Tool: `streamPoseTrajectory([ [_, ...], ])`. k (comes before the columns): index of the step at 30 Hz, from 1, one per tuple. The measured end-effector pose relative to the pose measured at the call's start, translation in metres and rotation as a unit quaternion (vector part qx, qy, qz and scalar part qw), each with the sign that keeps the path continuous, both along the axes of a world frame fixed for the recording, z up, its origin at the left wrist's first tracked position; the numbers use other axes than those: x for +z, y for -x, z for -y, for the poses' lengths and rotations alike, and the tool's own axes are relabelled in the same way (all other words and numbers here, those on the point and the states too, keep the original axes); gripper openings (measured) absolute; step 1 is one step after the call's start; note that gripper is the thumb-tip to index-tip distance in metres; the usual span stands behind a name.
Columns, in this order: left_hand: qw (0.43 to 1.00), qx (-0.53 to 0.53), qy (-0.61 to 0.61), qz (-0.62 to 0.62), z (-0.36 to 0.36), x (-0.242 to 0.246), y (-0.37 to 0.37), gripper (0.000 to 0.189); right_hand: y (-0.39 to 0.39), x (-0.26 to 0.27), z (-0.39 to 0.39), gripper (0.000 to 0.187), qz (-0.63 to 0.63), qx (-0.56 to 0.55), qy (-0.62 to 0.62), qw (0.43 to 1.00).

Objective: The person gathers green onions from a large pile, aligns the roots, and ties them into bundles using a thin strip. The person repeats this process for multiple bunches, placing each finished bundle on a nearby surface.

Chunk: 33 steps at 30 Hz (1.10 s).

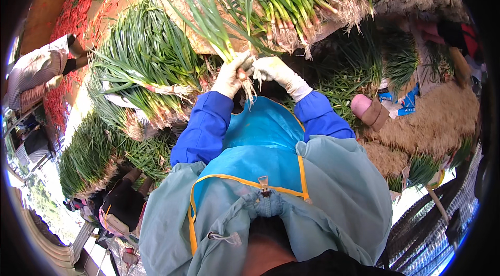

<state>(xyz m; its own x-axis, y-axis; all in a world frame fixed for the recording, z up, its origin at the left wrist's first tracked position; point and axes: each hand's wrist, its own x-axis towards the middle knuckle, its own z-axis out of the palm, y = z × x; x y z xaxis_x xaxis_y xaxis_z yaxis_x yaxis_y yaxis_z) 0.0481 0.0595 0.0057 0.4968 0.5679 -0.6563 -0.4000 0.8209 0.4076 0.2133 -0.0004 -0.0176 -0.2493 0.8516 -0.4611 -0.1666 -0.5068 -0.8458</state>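
My left hand (229, 77), in a white glove, grips a few green garlic plants (226, 50). Their leaves point up and away, and pale roots hang below the fist. Close beside it, my right hand (278, 75), also gloved, has its fingers curled together. A thin pale strand (258, 80) hangs from those fingertips; whether it is root or skin is unclear. Left of my hands, a thick pile of green garlic (152, 47) lies with a loose plant (172, 90) across it. Beyond my hands, bundles (287, 14) lie in a row, roots towards me.
A blue apron (258, 123) covers my lap. Cut leaves (340, 100) litter the ground at right, near a pink boot or sleeve (363, 107) and stacked bundles with roots outward (433, 119). One person (37, 69) bends at far left near red strips (78, 22); another person (121, 201) is at lower left.
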Motion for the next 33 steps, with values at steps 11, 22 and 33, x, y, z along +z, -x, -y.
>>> streamPoseTrajectory([
  [11,0.999,0.038,0.010,-0.034,0.019,0.006,0.014,0.015,0.001,-0.050,-0.003,0.028,0.360,0.051,-0.200,0.910],
  [22,0.988,0.092,0.057,0.114,0.002,-0.010,0.040,0.016,-0.059,-0.063,-0.075,0.043,0.525,-0.020,0.013,0.851],
  [33,0.991,-0.076,-0.058,-0.097,-0.006,-0.022,-0.001,0.010,0.023,0.016,-0.018,0.032,0.469,0.024,-0.082,0.879],
])
